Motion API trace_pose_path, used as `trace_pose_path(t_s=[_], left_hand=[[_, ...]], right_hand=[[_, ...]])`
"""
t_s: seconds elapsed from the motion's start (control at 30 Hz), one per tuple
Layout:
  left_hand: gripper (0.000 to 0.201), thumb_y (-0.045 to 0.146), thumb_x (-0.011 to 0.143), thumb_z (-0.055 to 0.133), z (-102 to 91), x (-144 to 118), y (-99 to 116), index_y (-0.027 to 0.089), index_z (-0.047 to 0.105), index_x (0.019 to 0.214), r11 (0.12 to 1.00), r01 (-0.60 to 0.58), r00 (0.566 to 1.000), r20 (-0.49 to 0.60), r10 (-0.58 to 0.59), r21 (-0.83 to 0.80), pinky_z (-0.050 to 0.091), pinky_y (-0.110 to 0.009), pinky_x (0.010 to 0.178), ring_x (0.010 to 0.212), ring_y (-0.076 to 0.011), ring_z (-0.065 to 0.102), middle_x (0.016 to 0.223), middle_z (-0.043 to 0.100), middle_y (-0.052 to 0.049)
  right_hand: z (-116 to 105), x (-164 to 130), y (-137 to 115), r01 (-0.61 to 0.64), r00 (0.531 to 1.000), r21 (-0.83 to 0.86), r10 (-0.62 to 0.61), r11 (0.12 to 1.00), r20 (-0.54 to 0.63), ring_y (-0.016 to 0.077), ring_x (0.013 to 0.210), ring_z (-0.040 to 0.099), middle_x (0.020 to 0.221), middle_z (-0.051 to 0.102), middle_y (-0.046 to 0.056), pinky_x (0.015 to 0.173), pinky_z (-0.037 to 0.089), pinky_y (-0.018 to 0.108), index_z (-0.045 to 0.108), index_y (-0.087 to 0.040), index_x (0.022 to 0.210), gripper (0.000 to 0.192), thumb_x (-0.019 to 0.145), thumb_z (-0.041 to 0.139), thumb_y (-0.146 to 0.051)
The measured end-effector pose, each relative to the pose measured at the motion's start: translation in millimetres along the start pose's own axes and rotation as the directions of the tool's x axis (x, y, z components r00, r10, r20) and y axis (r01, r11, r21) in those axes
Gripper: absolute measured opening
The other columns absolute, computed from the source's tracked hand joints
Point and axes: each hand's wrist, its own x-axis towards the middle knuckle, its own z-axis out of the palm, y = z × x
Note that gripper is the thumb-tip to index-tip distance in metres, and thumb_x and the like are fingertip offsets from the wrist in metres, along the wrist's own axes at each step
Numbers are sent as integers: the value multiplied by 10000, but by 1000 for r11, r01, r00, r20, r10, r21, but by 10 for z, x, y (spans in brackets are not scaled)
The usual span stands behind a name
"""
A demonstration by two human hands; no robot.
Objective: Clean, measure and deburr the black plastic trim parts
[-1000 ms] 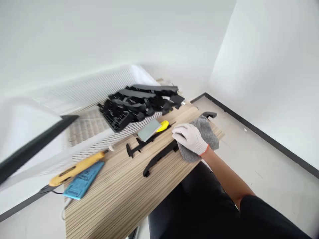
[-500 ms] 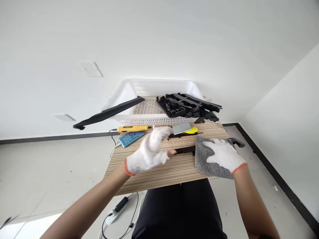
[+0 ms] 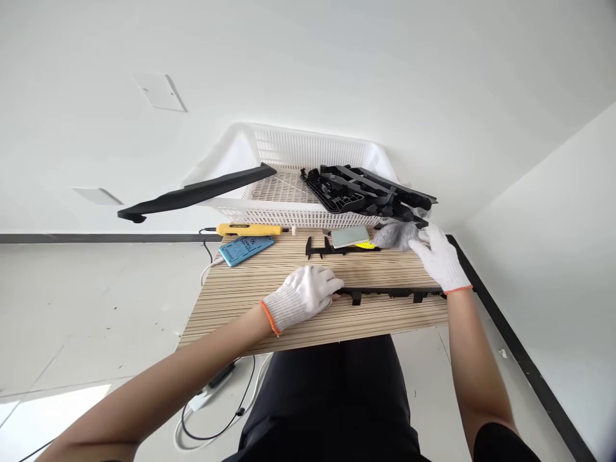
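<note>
My left hand (image 3: 304, 294), in a white glove, rests on the left end of a long black plastic strip (image 3: 389, 293) lying across the wooden table (image 3: 250, 301). My right hand (image 3: 439, 256), also gloved, holds a grey cloth (image 3: 395, 235) at the far right of the table, close to the basket. A second black plastic part (image 3: 318, 248) lies further back, with a small grey block (image 3: 350, 236) and a yellow cutter (image 3: 367, 244) next to it.
A white mesh basket (image 3: 289, 151) at the table's far edge holds a pile of black plastic parts (image 3: 366, 192); another long black strip (image 3: 192, 192) sticks out over its left rim. A yellow tool (image 3: 248, 230) and a blue card (image 3: 245, 248) lie at the left. Cables run on the floor.
The view swung from the left back to the table. My left hand came down onto the strip's end. My right hand lifted the cloth off the strip and moved it back toward the basket.
</note>
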Motion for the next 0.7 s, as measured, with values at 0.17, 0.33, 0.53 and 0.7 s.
trace_pose_path(t_s=[0.17, 0.33, 0.53, 0.7], left_hand=[[264, 332, 1060, 464, -71, -143, -143, 211, 698, 1040, 999, -17, 999, 45, 19, -36, 277, -301, 525, 683, -192, 605, 834, 712, -47], [396, 452, 1062, 418, -96, -19, -266, 217, 692, 898, 999, 35, 995, 96, -35, 3, 212, -259, 532, 538, -147, 479, 652, 629, -33], [447, 494, 1022, 416, -129, 206, -287, 218, 682, 792, 993, 110, 991, 77, -107, -41, 248, -258, 537, 468, -145, 434, 532, 534, -29], [427, 492, 1014, 420, -171, 176, -316, 230, 740, 908, 978, 198, 972, 142, -188, -58, 240, -258, 530, 505, -171, 515, 614, 620, -46]], right_hand=[[208, -72, -324, 104, 995, -245, -97, 964, 38, 329, 1130, 710, 1404, 662, 153, 952, 570, 479, 734, -246, 1308, 437, 1033, 507, -499], [491, 53, -571, 523, 813, -314, -353, 792, 463, 267, 1150, 689, 1365, 681, 104, 952, 551, 385, 731, -274, 1370, 416, 1080, 466, -409], [702, 205, -593, 599, 774, -479, -312, 641, 551, 297, 1079, 701, 1284, 694, 145, 828, 518, 375, 579, -262, 1541, 517, 1094, 411, -461], [678, 295, -712, 706, 692, -457, -388, 540, 609, 305, 1092, 688, 1216, 705, 155, 785, 487, 377, 770, -185, 1190, 389, 1060, 444, -354]])
